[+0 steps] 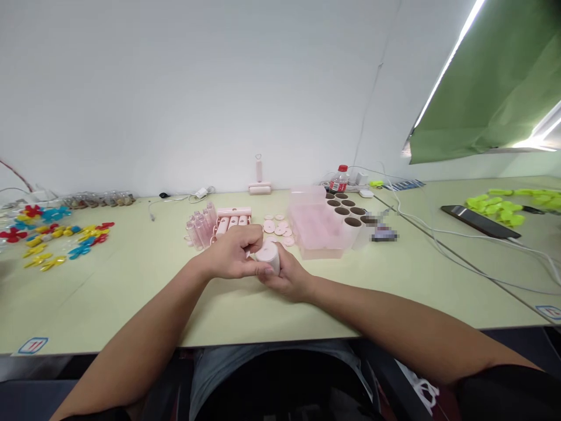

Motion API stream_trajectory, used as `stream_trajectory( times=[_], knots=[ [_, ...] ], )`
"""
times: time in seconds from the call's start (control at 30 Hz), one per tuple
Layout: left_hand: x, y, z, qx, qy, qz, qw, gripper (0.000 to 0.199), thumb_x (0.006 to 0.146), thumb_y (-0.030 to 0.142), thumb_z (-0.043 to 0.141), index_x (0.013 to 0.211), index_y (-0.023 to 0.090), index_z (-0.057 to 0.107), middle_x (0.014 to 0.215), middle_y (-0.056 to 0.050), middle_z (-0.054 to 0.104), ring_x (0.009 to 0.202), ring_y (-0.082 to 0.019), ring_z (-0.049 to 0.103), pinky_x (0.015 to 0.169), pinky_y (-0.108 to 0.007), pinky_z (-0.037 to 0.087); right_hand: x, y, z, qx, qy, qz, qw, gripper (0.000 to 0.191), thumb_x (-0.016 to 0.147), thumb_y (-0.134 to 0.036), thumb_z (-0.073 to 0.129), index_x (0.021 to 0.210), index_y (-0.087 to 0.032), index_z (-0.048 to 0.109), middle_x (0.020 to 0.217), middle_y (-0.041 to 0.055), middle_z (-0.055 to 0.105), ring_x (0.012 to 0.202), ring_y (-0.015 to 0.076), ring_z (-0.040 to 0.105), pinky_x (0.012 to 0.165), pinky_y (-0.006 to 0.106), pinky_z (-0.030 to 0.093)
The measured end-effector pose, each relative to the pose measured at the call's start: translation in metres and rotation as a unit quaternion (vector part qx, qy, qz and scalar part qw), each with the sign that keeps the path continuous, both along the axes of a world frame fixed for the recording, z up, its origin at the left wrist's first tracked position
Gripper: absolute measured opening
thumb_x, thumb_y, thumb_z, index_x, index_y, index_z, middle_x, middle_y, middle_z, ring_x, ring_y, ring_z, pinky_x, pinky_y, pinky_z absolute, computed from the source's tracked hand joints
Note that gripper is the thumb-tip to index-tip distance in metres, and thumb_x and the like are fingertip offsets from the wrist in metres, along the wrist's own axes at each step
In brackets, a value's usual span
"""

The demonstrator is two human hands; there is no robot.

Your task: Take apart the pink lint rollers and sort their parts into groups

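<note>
Frame centre: right hand (pixel 291 276) grasps white lint-roller roll (pixel 273 258), end facing up, seemingly to steady it for left hand (pixel 234 250), thumb and curled fingers pinching its rim; pink discs (pixel 269 226) just above, presumably within easy reach.

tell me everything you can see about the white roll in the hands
The white roll is a short, smooth-looking cylinder with a round, pale end facing up and a small mark near that end's middle. It is held over the table, roughly upright. The right hand grips its right side; the left hand has its thumb at the near side. Its exact material is unclear.
</note>
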State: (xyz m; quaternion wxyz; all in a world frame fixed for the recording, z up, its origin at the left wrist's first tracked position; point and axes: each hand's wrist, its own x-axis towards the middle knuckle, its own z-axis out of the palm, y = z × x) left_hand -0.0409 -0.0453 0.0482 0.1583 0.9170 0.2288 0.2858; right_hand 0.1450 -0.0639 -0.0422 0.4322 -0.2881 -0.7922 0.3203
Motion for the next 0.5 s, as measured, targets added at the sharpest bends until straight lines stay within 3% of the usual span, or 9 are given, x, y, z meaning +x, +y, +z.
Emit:
stream_trajectory(
  times=[0.1,0.23,0.37,0.5],
  knots=[
    [-0.006,0.002,0.001,-0.005,-0.021,0.015,1.000,0.049,0.077,0.048,0.069,0.064,0.022,0.030,0.062,0.005,0.033,0.059,-0.011,0.029,0.054,-0.027,0.026,0.001,0.001,-0.001,-0.027,0.051,-0.010,0.998,0.046,0.082,-0.045,0.063,0.114,-0.021,0.041,0.107,0.0081,0.058,0.095,0.0239,0.057,0.081,0.037,0.049],
    [-0.011,0.007,-0.001,-0.021,0.004,0.047,0.999,0.035,0.082,0.040,0.064,0.068,0.021,0.038,0.065,0.004,0.040,0.060,-0.011,0.036,0.054,-0.025,0.030,0.007,0.006,0.003,-0.023,0.066,-0.044,0.997,0.042,0.081,-0.040,0.066,0.113,-0.020,0.047,0.102,0.0057,0.059,0.092,0.0222,0.055,0.082,0.036,0.047],
    [-0.011,0.013,-0.008,0.011,0.035,0.121,0.992,0.026,0.086,0.036,0.059,0.071,0.019,0.048,0.067,0.002,0.051,0.062,-0.012,0.043,0.058,-0.026,0.034,0.009,0.009,0.007,-0.092,0.043,-0.095,0.990,0.032,0.082,-0.037,0.067,0.106,-0.020,0.052,0.094,0.0031,0.059,0.079,0.0180,0.054,0.069,0.031,0.047],
    [-0.007,0.020,-0.016,0.048,0.039,0.205,0.977,0.021,0.088,0.035,0.057,0.073,0.019,0.054,0.076,-0.001,0.059,0.068,-0.014,0.051,0.060,-0.027,0.035,0.008,0.007,0.008,-0.163,0.046,-0.090,0.981,0.035,0.084,-0.038,0.064,0.111,-0.022,0.051,0.092,0.0024,0.060,0.065,0.0146,0.052,0.054,0.027,0.044]
  ],
)
